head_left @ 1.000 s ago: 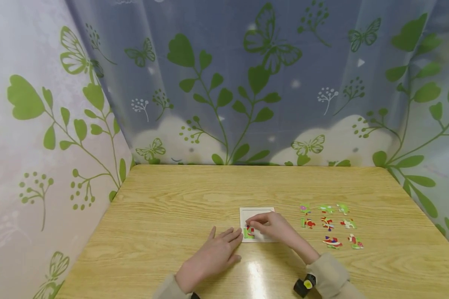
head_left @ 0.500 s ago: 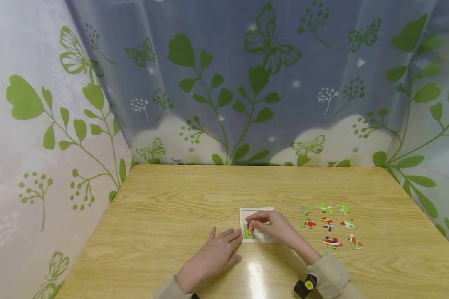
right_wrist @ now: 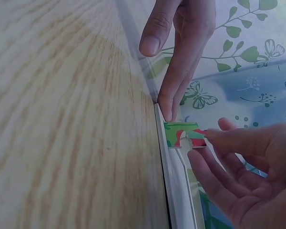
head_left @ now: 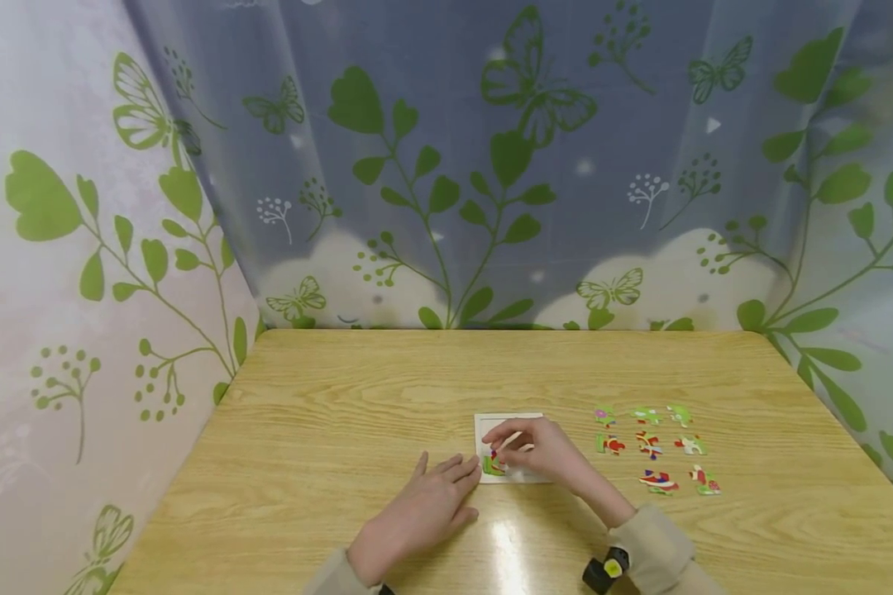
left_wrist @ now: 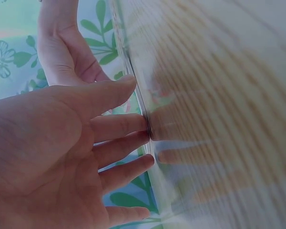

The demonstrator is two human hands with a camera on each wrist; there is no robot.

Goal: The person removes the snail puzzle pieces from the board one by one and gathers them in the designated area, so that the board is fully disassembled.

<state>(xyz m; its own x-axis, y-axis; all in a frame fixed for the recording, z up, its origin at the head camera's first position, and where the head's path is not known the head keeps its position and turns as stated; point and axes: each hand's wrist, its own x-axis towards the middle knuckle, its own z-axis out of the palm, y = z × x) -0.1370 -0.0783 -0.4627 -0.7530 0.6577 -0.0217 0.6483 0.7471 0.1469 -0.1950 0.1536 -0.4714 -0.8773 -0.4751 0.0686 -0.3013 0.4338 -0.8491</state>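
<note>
A small white puzzle tray [head_left: 509, 416] lies on the table between my hands. In its near left corner is a green and red puzzle piece [right_wrist: 174, 131], raised at an angle in the right wrist view. My right hand [head_left: 543, 450] reaches over the tray from the right, thumb and fingertips bent around the red end of this piece and pinching it. My left hand [head_left: 427, 500] rests palm down on the table, fingers spread, with its fingertips right at the tray's left edge. Beneath my right fingers part of the tray is hidden.
To the right of the tray, several loose puzzle pieces [head_left: 649, 446] lie in rough rows, coloured green, red and white. The wooden table [head_left: 327, 397] ends at a patterned curtain [head_left: 432, 190] behind and on both sides.
My right thumb and index finger have parted slightly above the tray, and the puzzle piece has shifted a little under them. The left hand has stayed in place.
</note>
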